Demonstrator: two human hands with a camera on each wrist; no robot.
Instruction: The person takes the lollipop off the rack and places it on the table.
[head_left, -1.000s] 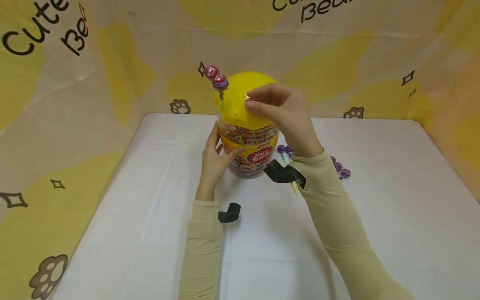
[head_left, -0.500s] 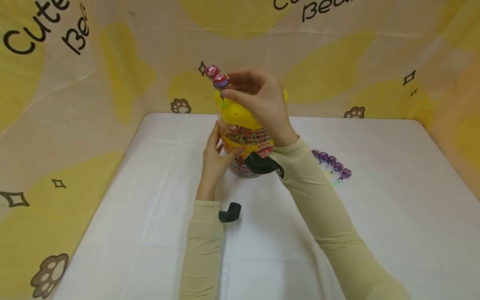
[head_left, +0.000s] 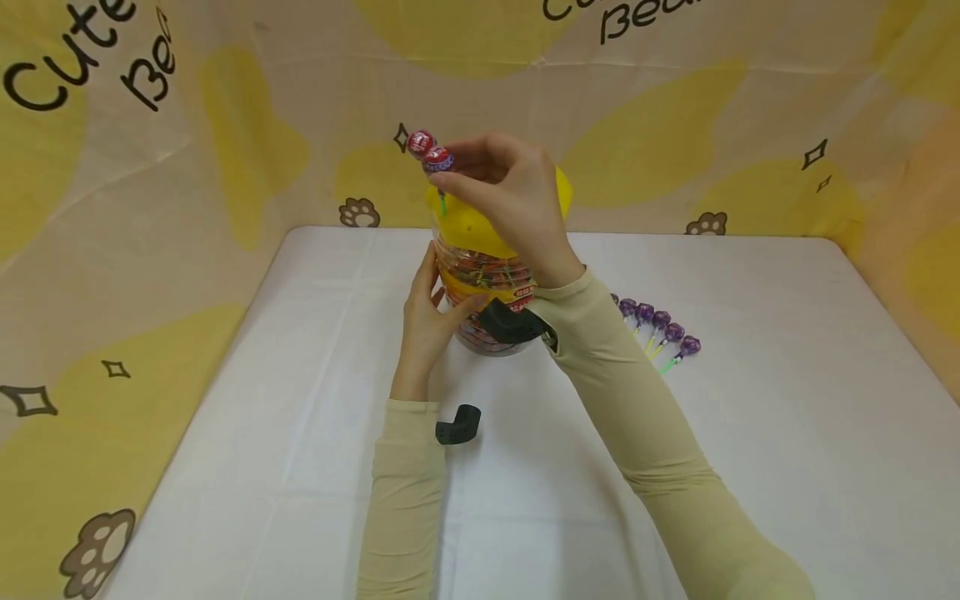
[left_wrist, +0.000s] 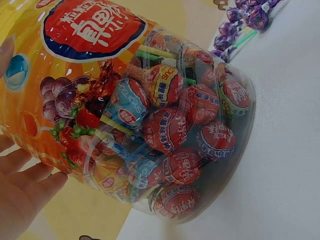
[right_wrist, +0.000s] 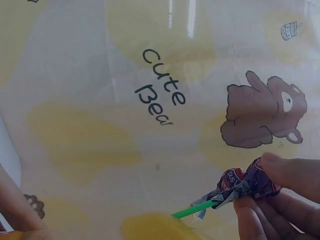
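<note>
A clear candy jar (head_left: 480, 271) full of wrapped lollipops stands on the table under a yellow domed lid (head_left: 480, 232). My left hand (head_left: 427, 333) holds its left side, thumb across the front and fingers round behind. Two red-and-purple lollipops stick up at the lid's left side. My right hand (head_left: 517, 200) pinches the wrapped head of the nearer lollipop (right_wrist: 262, 182) between thumb and fingers. The other lollipop (head_left: 421, 143) is just beyond it. A green stick (right_wrist: 194, 208) runs down to the lid. My right hand covers much of the lid.
Several purple-wrapped lollipops (head_left: 661, 320) lie in a row on the white table (head_left: 787, 417), right of the jar; my right forearm hides some. A printed yellow and cream cloth (head_left: 637, 108) forms the backdrop. Black camera mounts (head_left: 459, 425) jut from both sleeves.
My right hand has moved left from above the middle of the lid to the two upright lollipops and now pinches the nearer one. The left hand and jar have stayed put.
</note>
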